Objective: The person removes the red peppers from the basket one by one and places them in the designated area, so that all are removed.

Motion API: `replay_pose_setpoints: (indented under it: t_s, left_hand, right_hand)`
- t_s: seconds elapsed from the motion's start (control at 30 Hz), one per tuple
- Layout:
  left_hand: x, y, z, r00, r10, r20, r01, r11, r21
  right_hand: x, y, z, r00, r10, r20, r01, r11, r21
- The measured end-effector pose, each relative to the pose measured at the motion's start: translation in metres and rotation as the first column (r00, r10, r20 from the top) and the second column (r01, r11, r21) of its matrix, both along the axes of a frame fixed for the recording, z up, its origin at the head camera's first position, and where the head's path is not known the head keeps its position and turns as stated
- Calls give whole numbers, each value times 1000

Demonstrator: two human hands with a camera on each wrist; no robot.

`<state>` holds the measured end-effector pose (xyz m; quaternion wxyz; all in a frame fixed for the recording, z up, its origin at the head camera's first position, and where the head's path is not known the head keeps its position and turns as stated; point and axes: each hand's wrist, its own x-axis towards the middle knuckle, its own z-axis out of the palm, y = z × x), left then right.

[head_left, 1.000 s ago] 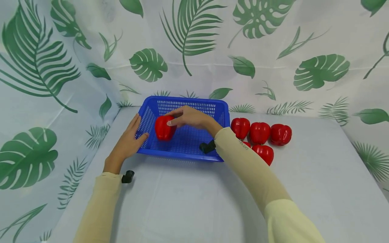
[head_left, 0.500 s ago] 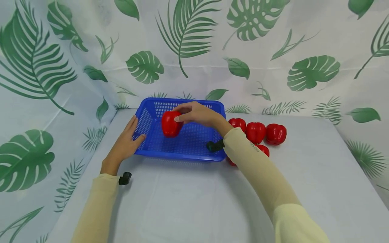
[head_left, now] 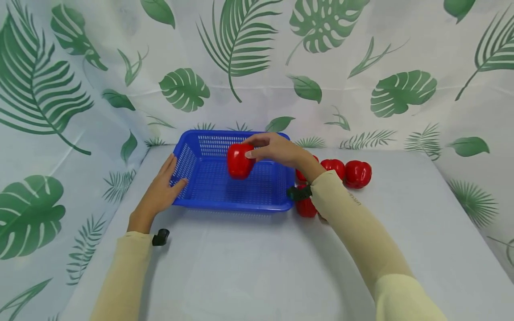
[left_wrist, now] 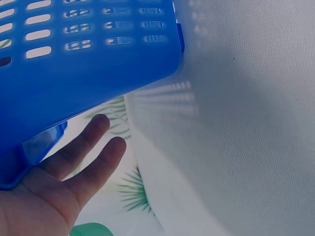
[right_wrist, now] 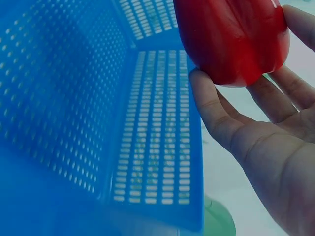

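Note:
A glossy red bell pepper (head_left: 240, 161) hangs in the grip of my right hand (head_left: 275, 149), above the floor of a blue perforated plastic basket (head_left: 234, 207). In the right wrist view, the thumb and fingertips hold the pepper (right_wrist: 236, 42) by one end, with the basket wall (right_wrist: 155, 128) beside it. My left hand (head_left: 160, 189) rests at the basket's left rim, its thumb towards the front corner. The left wrist view has two straight, spread fingers (left_wrist: 106, 160) beyond the basket wall (left_wrist: 98, 69); the thumb is not visible there.
More red bell peppers (head_left: 358, 174) lie on the white table (head_left: 241, 267) right of the basket, some partly hidden by the right forearm. Leaf-patterned cloth (head_left: 257, 102) stands behind the table and at its sides. Each wrist carries a small black camera (head_left: 160, 237).
My right hand has moved to the right with the pepper and raised it slightly within the basket. The left hand stays at the left rim. The whole view has shifted a little.

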<state>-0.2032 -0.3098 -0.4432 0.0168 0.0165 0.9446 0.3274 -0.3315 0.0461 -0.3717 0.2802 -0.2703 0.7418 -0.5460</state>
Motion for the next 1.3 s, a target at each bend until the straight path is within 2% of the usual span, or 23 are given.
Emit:
replay_pose_setpoints:
  t_s: [0.3, 0.6, 1.17, 1.3]
  left_hand:
    - [1, 1, 2, 1000, -13, 7, 13, 1000, 10]
    - [1, 1, 2, 1000, -13, 12, 13, 1000, 7]
    - [2, 0, 2, 1000, -22, 14, 22, 1000, 17]
    - [2, 1, 2, 1000, -22, 15, 21, 1000, 16]
  right_hand:
    - [5, 38, 3, 997, -55, -51, 56, 998, 20]
    - [12, 71, 4, 991, -124, -57, 126, 992, 18]
    - [29, 134, 4, 963, -267, -26, 268, 963, 38]
    - [32, 148, 1, 955, -296, -3, 296, 955, -1]
